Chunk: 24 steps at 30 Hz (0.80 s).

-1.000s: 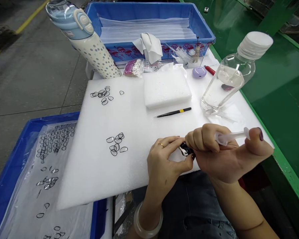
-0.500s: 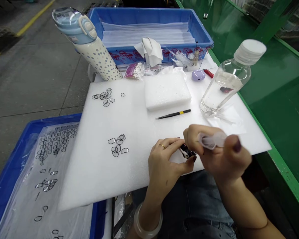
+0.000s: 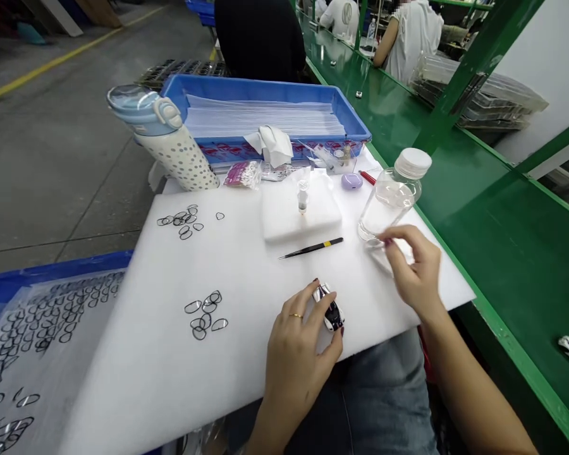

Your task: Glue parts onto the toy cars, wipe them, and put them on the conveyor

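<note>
My left hand [image 3: 298, 351]: pinching small black-and-white part [image 3: 330, 312]. My right hand [image 3: 413, 270]: loosely open, empty, fingertips beside clear bottle [image 3: 389, 199].

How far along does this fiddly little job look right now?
Partway, it seems. Set down: a small syringe stands upright on the foam block, and the tweezers lie unused. In hand: the left hand pinches a small black-and-white part, while the right hand hovers empty beside the clear bottle. Left: many thin black rings lie loose.
</note>
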Each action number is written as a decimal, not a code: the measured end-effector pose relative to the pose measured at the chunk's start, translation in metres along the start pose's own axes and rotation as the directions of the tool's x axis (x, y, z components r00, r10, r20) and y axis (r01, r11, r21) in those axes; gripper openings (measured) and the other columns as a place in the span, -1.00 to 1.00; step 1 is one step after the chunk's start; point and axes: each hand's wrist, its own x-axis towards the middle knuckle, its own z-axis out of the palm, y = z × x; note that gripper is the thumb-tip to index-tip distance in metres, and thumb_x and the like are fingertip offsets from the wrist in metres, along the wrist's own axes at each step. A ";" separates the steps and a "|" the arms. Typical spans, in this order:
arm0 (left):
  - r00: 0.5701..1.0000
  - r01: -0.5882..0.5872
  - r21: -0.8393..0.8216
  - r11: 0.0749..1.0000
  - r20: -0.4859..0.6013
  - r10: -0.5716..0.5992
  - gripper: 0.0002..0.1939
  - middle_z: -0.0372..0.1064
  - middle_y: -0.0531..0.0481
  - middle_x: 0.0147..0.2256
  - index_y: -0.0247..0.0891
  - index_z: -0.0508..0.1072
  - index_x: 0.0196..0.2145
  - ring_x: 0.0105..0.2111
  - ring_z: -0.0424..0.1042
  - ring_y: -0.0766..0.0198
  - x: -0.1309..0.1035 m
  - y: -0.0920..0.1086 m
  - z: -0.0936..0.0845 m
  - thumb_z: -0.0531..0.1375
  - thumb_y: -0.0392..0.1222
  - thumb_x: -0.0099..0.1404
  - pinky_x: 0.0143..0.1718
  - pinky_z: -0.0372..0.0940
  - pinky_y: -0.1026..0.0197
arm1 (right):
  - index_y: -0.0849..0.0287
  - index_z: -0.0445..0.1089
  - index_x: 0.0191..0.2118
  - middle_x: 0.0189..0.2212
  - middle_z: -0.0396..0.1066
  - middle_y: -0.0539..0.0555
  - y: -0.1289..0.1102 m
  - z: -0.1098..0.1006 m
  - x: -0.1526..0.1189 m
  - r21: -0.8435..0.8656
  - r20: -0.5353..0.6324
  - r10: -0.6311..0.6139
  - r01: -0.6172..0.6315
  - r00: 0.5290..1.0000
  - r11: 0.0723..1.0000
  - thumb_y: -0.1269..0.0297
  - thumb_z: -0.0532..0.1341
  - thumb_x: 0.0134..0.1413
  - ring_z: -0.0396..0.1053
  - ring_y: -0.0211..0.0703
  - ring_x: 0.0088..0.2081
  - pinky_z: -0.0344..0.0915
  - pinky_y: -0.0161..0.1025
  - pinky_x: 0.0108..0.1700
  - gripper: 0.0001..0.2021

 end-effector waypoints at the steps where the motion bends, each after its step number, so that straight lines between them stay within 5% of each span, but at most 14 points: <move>1: 1.000 0.004 0.003 1.000 0.005 -0.004 -0.56 0.38 -0.17 0.14 -0.14 0.42 0.08 0.05 0.43 -0.08 0.000 0.000 0.001 0.24 -0.31 0.23 -0.05 0.47 -0.15 | 0.14 0.46 -0.25 -0.33 0.48 0.06 0.011 -0.015 -0.007 -0.104 0.037 -0.012 0.016 0.999 0.994 0.39 0.11 0.21 0.41 -0.14 -0.29 0.31 -0.18 -0.19 -0.83; 6: 1.000 0.018 -0.020 1.000 0.005 -0.018 -0.55 0.37 -0.17 0.16 -0.11 0.45 0.08 0.08 0.41 -0.12 0.000 -0.002 -0.001 0.28 -0.25 0.22 -0.04 0.47 -0.18 | 0.11 0.56 -0.10 -0.43 0.50 0.05 0.055 -0.028 -0.003 -0.465 0.475 -0.007 0.258 0.880 0.847 0.33 0.12 0.24 0.34 -0.21 -0.49 0.06 -0.24 -0.48 -0.73; 9: 0.993 0.058 -0.135 0.989 -0.093 -0.070 -0.64 0.45 -0.14 0.04 -0.12 0.48 0.02 0.02 0.46 -0.02 0.001 0.002 -0.005 0.25 -0.28 0.25 -0.05 0.48 -0.06 | 0.17 0.53 -0.36 -0.50 0.44 0.10 0.045 -0.021 0.005 -0.534 0.438 -0.045 0.300 0.898 0.791 0.24 0.12 0.29 0.33 -0.14 -0.45 -0.01 -0.22 -0.48 -0.72; 11: 0.973 0.072 -0.276 0.958 -0.190 -0.128 -0.77 0.52 -0.06 -0.17 -0.15 0.51 -0.10 -0.16 0.52 0.14 0.003 0.011 -0.007 0.20 -0.33 0.31 -0.15 0.49 0.11 | 0.18 0.44 -0.43 -0.40 0.43 0.15 0.022 -0.021 0.001 -0.402 0.357 -0.119 0.267 0.927 0.876 0.23 0.12 0.30 0.34 -0.09 -0.34 0.12 -0.21 -0.40 -0.71; 14: 0.967 0.025 -0.518 0.855 -0.205 -0.152 -0.90 0.52 -0.01 -0.35 -0.20 0.49 -0.21 -0.36 0.50 0.24 0.011 0.034 -0.008 0.26 -0.19 0.30 -0.31 0.45 0.22 | 0.15 0.31 -0.43 -0.42 0.35 0.08 -0.018 -0.026 -0.017 -0.038 0.361 -0.063 0.082 0.930 0.996 0.23 0.13 0.31 0.29 -0.13 -0.35 0.21 -0.21 -0.32 -0.74; 16: 0.979 -0.005 -0.626 0.780 -0.162 -0.125 -0.75 0.54 -0.06 -0.30 -0.22 0.50 -0.20 -0.33 0.51 0.19 0.019 0.047 -0.008 0.35 -0.04 0.23 -0.29 0.45 0.18 | 0.13 0.28 -0.43 -0.51 0.26 0.02 -0.035 -0.033 -0.032 0.136 0.478 0.080 -0.164 0.875 0.977 0.18 0.12 0.32 0.24 -0.18 -0.43 0.18 -0.25 -0.38 -0.72; 20: 0.989 0.035 -0.728 0.684 -0.074 -0.130 -0.90 0.56 -0.05 -0.40 -0.24 0.55 -0.32 -0.40 0.50 0.24 0.027 0.055 -0.013 0.26 -0.19 0.33 -0.29 0.41 0.20 | 0.11 0.34 -0.40 -0.54 0.22 0.01 -0.036 -0.039 -0.051 0.298 0.610 0.379 -0.645 0.696 0.704 -0.02 0.15 0.27 0.19 -0.19 -0.52 0.13 -0.28 -0.52 -0.67; 22: 0.985 0.114 -0.779 0.617 0.006 -0.174 -0.85 0.54 -0.04 -0.45 -0.26 0.58 -0.33 -0.48 0.45 0.27 0.026 0.055 -0.017 0.22 -0.22 0.36 -0.40 0.36 0.23 | 0.11 0.36 -0.40 -0.56 0.21 0.01 -0.030 -0.037 -0.056 0.332 0.656 0.445 -0.763 0.609 0.555 -0.07 0.19 0.21 0.17 -0.20 -0.54 0.13 -0.29 -0.55 -0.66; 24: 0.972 0.191 -0.819 0.542 0.081 -0.221 -0.78 0.49 -0.04 -0.51 -0.28 0.60 -0.33 -0.55 0.37 0.31 0.023 0.054 -0.019 0.19 -0.16 0.38 -0.53 0.26 0.26 | 0.12 0.38 -0.42 -0.56 0.21 0.02 -0.024 -0.032 -0.058 0.363 0.700 0.426 -0.800 0.573 0.478 -0.07 0.24 0.15 0.17 -0.21 -0.55 0.14 -0.30 -0.56 -0.65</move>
